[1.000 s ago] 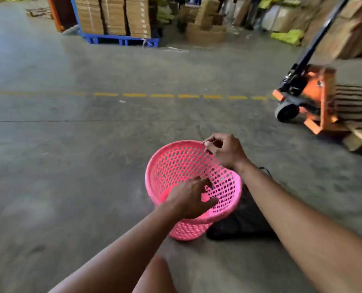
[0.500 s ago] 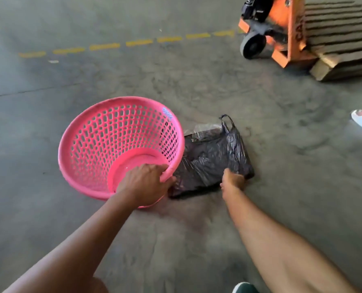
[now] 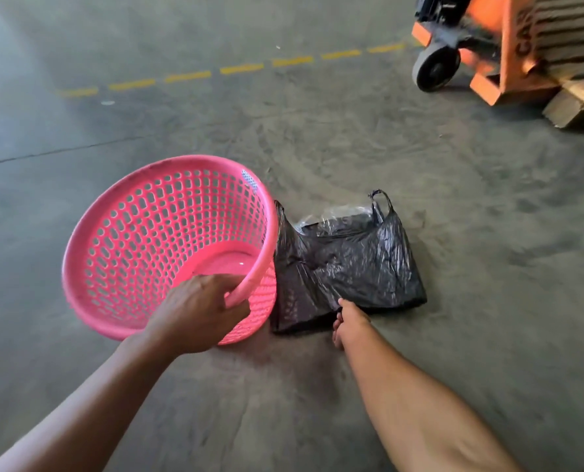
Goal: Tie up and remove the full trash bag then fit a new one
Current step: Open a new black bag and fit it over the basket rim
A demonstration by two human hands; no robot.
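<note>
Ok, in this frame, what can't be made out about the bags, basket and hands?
- Head view: right hand fingertips hidden by the black bags; its grip can't be confirmed.
- Bag count: folds hide it.
- Pink basket near rim hidden by the left hand.
- Orange pallet jack cut off by the top edge.

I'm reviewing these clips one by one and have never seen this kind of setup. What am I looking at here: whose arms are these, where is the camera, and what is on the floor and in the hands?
There is no machine here: a person wears a wide-angle camera on the head, so the single view looks forward and down at their own two bare arms. The left hand grips the near rim of a pink perforated basket, which is tipped toward the camera and has nothing inside, no liner yet. The right hand pinches the near edge of a flat black trash bag lying on the concrete floor, right beside the basket. Farther off, at the upper right, stand an orange pallet jack and a wooden pallet. A dashed yellow line runs across the floor.
</note>
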